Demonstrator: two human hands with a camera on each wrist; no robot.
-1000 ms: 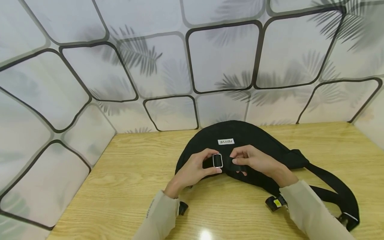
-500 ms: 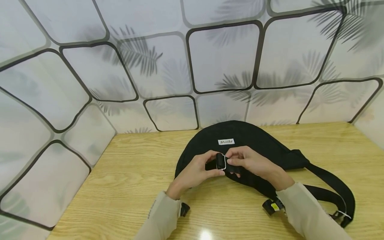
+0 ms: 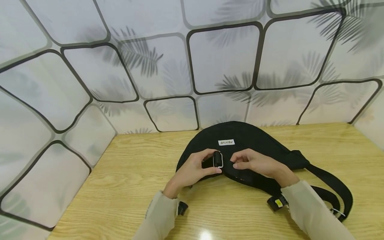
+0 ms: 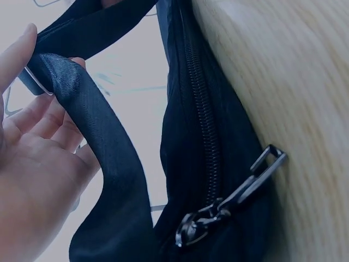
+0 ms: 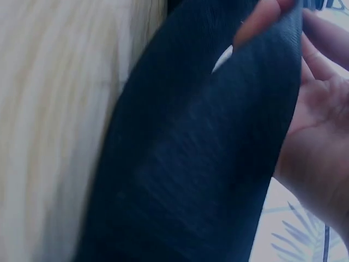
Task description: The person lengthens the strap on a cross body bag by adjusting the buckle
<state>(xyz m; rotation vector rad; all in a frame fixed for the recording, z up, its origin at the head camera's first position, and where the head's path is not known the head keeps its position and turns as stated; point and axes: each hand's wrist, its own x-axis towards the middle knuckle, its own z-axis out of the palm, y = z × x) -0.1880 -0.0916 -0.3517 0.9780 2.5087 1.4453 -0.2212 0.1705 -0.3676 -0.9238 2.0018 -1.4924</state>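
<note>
A black waist bag with a white label lies on the table. In front of it, my left hand holds a metal slider buckle between thumb and fingers, with black webbing threaded through. To its right, my right hand pinches the black strap between thumb and forefinger; the right wrist view shows this strap large and close. In the left wrist view, webbing hangs from the buckle beside the bag's zipper and its metal zipper pull.
A strap loop curves over the wooden table at the right. A black clip with a yellow patch lies by the right sleeve, another black clip end by the left sleeve. A patterned backdrop stands behind.
My hands came together at the slider buckle, then parted again: the right moved back right with the strap, the left slightly left. The strap loop at the right has shifted a little inward.
</note>
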